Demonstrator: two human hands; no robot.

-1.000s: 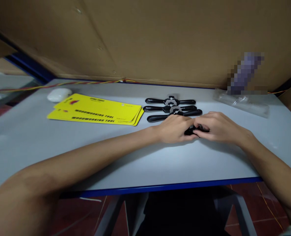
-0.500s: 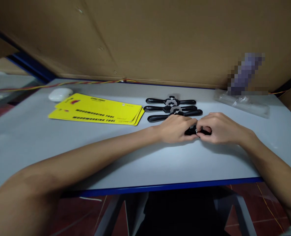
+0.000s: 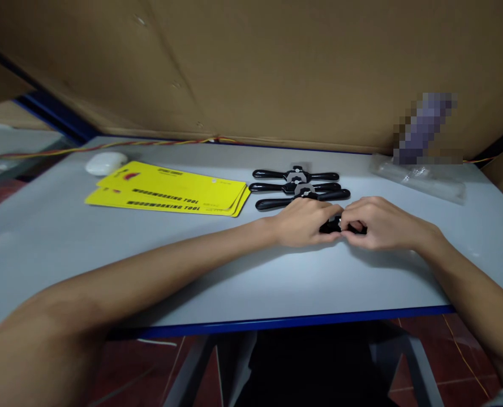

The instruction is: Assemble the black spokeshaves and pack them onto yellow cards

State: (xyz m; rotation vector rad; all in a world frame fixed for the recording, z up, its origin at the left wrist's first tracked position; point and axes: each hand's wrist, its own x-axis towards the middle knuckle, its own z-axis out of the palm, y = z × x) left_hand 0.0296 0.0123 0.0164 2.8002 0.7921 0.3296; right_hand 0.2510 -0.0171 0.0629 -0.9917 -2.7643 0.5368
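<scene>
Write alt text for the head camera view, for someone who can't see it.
Both hands meet at the middle of a grey table: the left hand and right hand grip a small black tool between them. Just behind lie three black two-handled tools, with yellow cards and a white mouse to the left and clear plastic bags to the right.

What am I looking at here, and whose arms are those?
Those arms belong to a person wearing a camera on their head, so you see what they see, looking down at a grey table. Their left hand and right hand meet over a small black tool, each gripping one side. Behind lie three more black two-handled tools in a row. To the left are yellow cards and a white mouse. Clear plastic bags lie at the right.
</scene>
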